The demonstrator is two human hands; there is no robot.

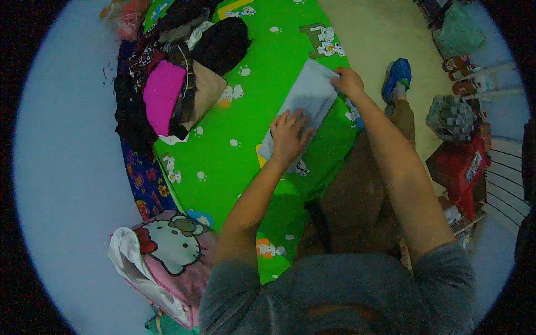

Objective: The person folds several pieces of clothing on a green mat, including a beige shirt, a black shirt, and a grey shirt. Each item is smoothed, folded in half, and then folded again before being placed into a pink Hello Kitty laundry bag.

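A light grey-blue cloth (310,90), folded into a long rectangle, lies flat on a green bed sheet (226,167) printed with white dogs and paw marks. My left hand (289,136) rests on the cloth's near half, palm down and fingers apart. At the far right corner, my right hand (351,83) pinches the cloth's edge between thumb and fingers. What kind of garment or cloth it is cannot be told.
A pile of clothes, with a bright pink piece (164,98), a beige piece (205,92) and a black piece (224,44), lies at the far left. A pink cartoon-cat pillow (180,247) sits near left. Right are a red bag (460,171) and a wire rack (504,167).
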